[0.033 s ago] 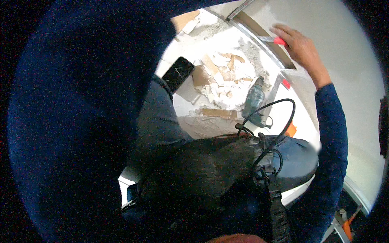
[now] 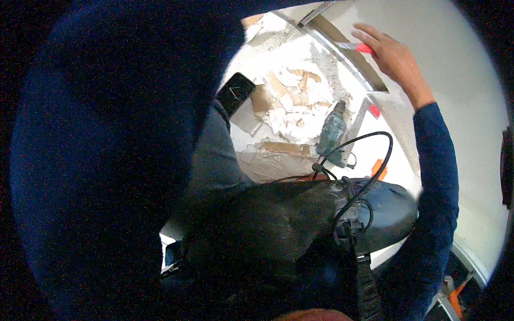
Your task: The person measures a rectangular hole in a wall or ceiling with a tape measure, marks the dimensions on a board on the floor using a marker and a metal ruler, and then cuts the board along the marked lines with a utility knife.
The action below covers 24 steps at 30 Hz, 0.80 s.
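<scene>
At the upper right, my right hand (image 2: 396, 60) holds a small tool with a red handle (image 2: 364, 48) and a pale, flat blade (image 2: 347, 46). Its fingers reach forward over the handle, slightly blurred. The blade lies across a long brown slot (image 2: 369, 72) along the foot of the white wall, and I cannot tell whether it touches the edge. A pale metal strip (image 2: 342, 56) borders that slot. My left hand is out of view; the dark blue sleeve (image 2: 123, 134) of my left arm covers the left side of the picture.
White floor carries a heap of torn board scraps (image 2: 300, 96) and dust. Around it are a black phone (image 2: 235, 92), a bluish bottle (image 2: 332, 130), a red piece (image 2: 374, 111), an orange object (image 2: 378, 168) and a ruler-like strip (image 2: 317, 13). A black cord (image 2: 390, 147) loops before my knee.
My right hand and the red-handled tool have shifted slightly left and up along the slot. The view has moved a little, and my left sleeve covers more near the top.
</scene>
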Each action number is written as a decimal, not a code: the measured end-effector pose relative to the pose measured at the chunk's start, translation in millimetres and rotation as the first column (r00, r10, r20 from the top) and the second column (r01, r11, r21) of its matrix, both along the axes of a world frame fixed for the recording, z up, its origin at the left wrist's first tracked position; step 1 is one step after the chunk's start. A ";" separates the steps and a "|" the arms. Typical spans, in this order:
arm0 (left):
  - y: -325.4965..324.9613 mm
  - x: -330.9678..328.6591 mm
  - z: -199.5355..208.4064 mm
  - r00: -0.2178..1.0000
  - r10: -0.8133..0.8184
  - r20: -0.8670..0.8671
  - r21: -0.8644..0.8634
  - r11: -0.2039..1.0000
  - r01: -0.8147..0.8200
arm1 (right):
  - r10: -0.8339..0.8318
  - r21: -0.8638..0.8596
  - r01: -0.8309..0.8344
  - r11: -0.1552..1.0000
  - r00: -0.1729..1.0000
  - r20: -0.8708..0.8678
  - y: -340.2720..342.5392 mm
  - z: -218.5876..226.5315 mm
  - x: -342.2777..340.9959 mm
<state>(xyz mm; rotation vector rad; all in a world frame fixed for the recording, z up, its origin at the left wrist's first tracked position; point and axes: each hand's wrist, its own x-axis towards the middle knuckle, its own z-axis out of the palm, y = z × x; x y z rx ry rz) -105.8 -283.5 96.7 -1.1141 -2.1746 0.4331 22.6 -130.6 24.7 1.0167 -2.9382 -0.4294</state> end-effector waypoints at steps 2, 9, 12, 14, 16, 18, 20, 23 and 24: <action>-3.8 -2.5 7.6 1.000 -0.025 -0.003 0.054 0.998 0.025 | 0.037 0.078 -0.037 0.996 0.999 0.006 -10.5 -7.9 -33.9; -24.3 -17.8 -4.5 0.997 -0.059 0.048 0.147 0.988 0.052 | -0.326 0.019 0.326 0.945 0.935 0.143 -69.6 -101.7 -49.3; -22.2 -14.8 1.0 0.993 -0.095 0.064 0.176 0.981 0.082 | -0.196 -0.320 0.223 0.921 0.974 0.116 -40.2 -153.7 -65.4; -25.6 -17.1 4.4 0.991 -0.104 0.079 0.188 0.978 0.088 | -0.278 -0.317 0.370 0.873 0.913 0.300 -41.6 -156.8 -72.2; -27.1 -17.6 8.1 0.989 -0.119 0.091 0.197 0.975 0.099 | -0.299 -0.431 0.435 0.791 0.889 0.348 -33.0 -170.5 -85.2; -43.8 -22.2 -7.4 0.988 -0.088 0.127 0.171 0.983 0.066 | -0.373 -0.365 0.600 0.712 0.764 0.527 -81.0 -165.3 -78.0; -37.7 -19.5 0.2 0.986 -0.118 0.122 0.191 0.977 0.093 | -0.490 -0.254 0.758 0.600 0.600 0.633 -73.7 -160.5 -78.8; -39.1 -18.6 2.9 0.984 -0.130 0.120 0.181 0.978 0.107 | -0.334 -0.486 0.836 0.253 0.547 0.767 -72.8 -183.6 -89.9; -42.5 -19.9 0.3 0.984 -0.126 0.124 0.172 0.980 0.104 | -0.318 -0.487 0.836 0.253 0.547 0.774 -81.7 -183.2 -88.8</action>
